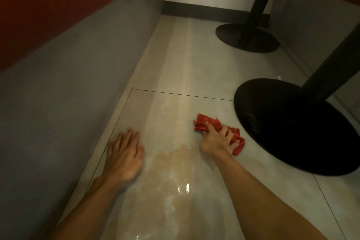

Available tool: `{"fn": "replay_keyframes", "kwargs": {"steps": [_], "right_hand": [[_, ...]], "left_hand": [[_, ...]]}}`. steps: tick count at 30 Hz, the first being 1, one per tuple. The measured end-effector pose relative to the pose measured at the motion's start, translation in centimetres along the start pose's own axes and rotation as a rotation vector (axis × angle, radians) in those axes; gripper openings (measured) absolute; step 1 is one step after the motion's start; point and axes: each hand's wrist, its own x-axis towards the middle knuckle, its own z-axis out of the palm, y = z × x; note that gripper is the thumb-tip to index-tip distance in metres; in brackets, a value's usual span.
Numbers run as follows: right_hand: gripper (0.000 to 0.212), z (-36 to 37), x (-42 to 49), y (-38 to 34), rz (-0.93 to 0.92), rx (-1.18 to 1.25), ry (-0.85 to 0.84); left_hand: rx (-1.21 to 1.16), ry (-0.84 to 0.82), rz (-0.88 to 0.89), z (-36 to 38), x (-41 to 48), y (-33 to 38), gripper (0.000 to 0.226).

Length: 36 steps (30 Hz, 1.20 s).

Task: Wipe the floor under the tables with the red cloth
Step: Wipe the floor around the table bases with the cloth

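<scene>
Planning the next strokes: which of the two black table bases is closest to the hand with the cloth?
The near base, larger in view, just right of the right hand gripping the red cloth. The other base stands farther off, by the back wall.

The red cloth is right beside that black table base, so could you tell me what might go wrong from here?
1. The right hand gripping the red cloth may knock knuckles against the near table base on a sideways stroke.
2. The left hand braces flat beside a wet patch and could slip.
3. The bunched cloth may leave streaks.
</scene>
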Motion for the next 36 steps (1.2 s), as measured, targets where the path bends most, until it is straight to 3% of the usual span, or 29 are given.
{"fn": "replay_keyframes", "kwargs": {"steps": [5, 9, 14, 19, 28, 33, 36], "right_hand": [[0.054, 1.5, -2.3, -3.0, -0.197, 0.006, -0.039], [0.047, -0.1, -0.7, 0.4, -0.323, -0.037, -0.101], [0.047, -2.7, 1.8, 4.4, -0.124, -0.021, -0.09], [0.049, -0.5, -0.4, 0.8, -0.053, 0.022, -0.015], [0.051, 3.8, -4.8, -6.5, -0.387, 0.03, -0.091], [0.046, 2.6, -2.9, -3.5, -0.554, -0.06, -0.148], [0.045, 1.7, -1.1, -2.1, -0.544, -0.081, -0.183]], "left_hand": [[0.006, 0.043, -0.005, 0.3, 0.3, -0.5, 0.062], [0.025, 0.065, 0.008, 0.7, 0.3, -1.0, 0.069], [0.012, 0.058, 0.004, 0.5, 0.0, -0.6, 0.068], [-0.014, 0.038, 0.008, 0.3, 0.0, -0.5, 0.054], [-0.006, 0.013, 0.016, 0.0, 0.1, -0.6, 0.05], [-0.018, 0.011, 0.031, 0.0, 0.1, -1.0, 0.067], [-0.009, 0.002, 0.024, 0.1, -0.1, -0.9, 0.057]]}}
